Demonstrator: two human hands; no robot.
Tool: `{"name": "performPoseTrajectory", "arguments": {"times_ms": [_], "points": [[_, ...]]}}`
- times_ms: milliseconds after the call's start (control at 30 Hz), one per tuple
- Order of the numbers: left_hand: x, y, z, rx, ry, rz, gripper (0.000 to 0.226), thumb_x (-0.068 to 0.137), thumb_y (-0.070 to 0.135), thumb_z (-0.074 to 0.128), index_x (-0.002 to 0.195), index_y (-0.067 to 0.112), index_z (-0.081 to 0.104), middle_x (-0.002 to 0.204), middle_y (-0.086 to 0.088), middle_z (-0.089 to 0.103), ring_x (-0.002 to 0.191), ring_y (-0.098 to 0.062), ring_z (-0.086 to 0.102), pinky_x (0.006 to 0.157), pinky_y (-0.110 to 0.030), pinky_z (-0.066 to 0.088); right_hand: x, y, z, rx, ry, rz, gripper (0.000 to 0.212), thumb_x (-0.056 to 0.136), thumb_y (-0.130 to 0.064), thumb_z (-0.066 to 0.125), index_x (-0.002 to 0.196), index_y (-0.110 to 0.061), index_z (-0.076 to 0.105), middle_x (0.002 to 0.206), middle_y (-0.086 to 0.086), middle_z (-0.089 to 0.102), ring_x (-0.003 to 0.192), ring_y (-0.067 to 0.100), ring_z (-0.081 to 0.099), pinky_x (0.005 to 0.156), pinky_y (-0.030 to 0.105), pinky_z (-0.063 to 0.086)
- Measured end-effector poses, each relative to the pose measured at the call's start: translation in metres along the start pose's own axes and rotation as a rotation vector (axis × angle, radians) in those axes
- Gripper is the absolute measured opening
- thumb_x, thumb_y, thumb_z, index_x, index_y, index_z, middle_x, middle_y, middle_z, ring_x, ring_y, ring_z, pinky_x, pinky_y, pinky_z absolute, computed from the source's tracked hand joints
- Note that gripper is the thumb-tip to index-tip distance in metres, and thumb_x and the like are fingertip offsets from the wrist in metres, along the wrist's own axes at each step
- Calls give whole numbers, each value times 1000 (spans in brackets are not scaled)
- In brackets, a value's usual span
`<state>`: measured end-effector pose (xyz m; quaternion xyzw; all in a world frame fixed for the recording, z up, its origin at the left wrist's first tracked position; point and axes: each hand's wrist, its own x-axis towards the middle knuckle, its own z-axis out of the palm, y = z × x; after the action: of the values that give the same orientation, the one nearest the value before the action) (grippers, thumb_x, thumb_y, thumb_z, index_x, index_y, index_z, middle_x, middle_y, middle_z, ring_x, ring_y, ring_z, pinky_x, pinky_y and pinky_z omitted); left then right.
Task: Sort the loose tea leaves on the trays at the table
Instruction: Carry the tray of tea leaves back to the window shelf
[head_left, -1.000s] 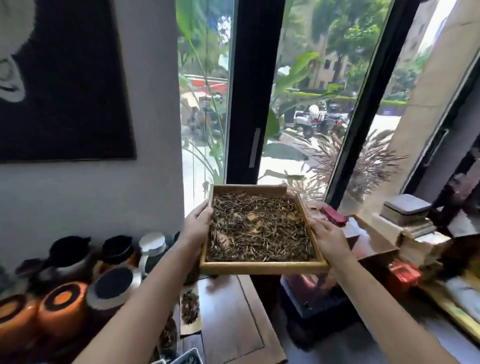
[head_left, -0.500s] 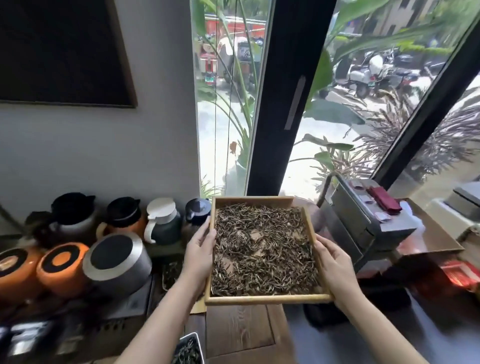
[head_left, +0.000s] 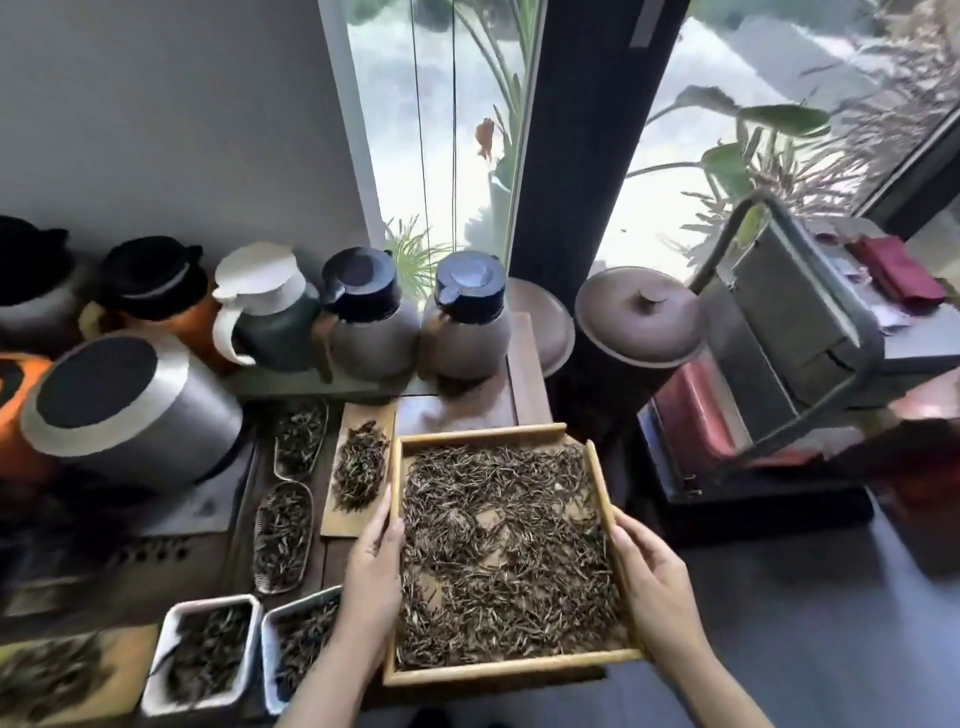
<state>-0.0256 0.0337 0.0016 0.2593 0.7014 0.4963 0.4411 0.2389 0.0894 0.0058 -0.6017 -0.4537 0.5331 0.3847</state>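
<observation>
Over dark wood table (head_left: 524, 364), both hands (head_left: 371, 577) (head_left: 655, 582) grip square bamboo tray (head_left: 480, 434) of wiry leaves (head_left: 504, 551)

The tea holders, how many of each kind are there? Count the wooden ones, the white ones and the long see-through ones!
Wooden trays: 3, the big tray gripped by the left hand and right hand, a narrow one, one at the bottom-left corner
White dishes: 2
Long see-through scoops: 2
Total: 7

Both hands (head_left: 371, 577) & forearms bare, no sleeves, rings or watch visible.
</observation>
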Motion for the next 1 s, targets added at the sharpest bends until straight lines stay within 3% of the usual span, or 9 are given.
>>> {"name": "performPoseTrajectory", "arguments": {"times_ms": [100,367,433,467,533,633,767,900,1000], "points": [[0,-18,9,26,45,-28,44,100,13,45,143,14,42,142,0,48,130,-14,43,111,-28,29,6,22,-2,-10,-10,27,24,93,-24,57,114,-24,68,102,-10,74,97,7,68,83,25,52],[5,-25,14,101,116,-54,43,99,10,46,142,12,46,142,-18,47,129,-30,48,111,-41,32,15,44,5,1,-21,58,25,95,-20,53,115,-27,67,106,-17,72,99,0,66,79,16,51],[7,-24,13,143,141,-76,41,98,14,49,140,17,49,130,-35,46,95,-35,65,85,-33,53,15,46,8,22,-24,71,26,96,-20,52,116,-26,66,104,-18,72,96,-1,66,71,9,50],[8,-25,12,149,153,-78,41,98,16,50,139,18,50,124,-38,48,68,-23,60,61,-17,52,15,46,10,34,-22,81,26,96,-20,52,116,-26,66,104,-17,72,95,-1,67,69,7,49],[12,-30,11,150,173,-63,41,97,17,52,138,19,52,113,-29,65,60,-13,42,40,-9,31,14,48,12,46,-9,93,26,96,-20,51,115,-28,66,104,-16,73,96,0,67,69,8,50],[15,-34,10,150,192,-44,40,96,18,55,136,20,54,78,5,64,52,-10,34,39,-16,29,11,53,16,59,8,109,26,97,-20,50,116,-28,66,103,-17,73,95,0,67,67,7,50],[15,-36,9,209,225,-37,39,95,21,56,134,20,56,94,-17,74,50,-1,41,43,-19,38,8,55,19,54,15,109,27,97,-19,49,112,-34,65,105,-21,71,97,-3,65,69,6,49],[15,-40,10,285,267,11,37,95,22,56,132,21,58,70,7,65,43,-6,21,38,-20,19,8,58,21,41,5,99,29,97,-19,48,120,-28,63,110,-19,70,103,-1,64,75,8,50],[16,-40,15,400,313,16,35,96,24,55,130,23,60,71,-4,71,42,-12,26,38,-21,23,7,58,22,31,-2,90,29,97,-19,48,120,-31,61,110,-22,69,103,-3,63,75,6,48]]}}
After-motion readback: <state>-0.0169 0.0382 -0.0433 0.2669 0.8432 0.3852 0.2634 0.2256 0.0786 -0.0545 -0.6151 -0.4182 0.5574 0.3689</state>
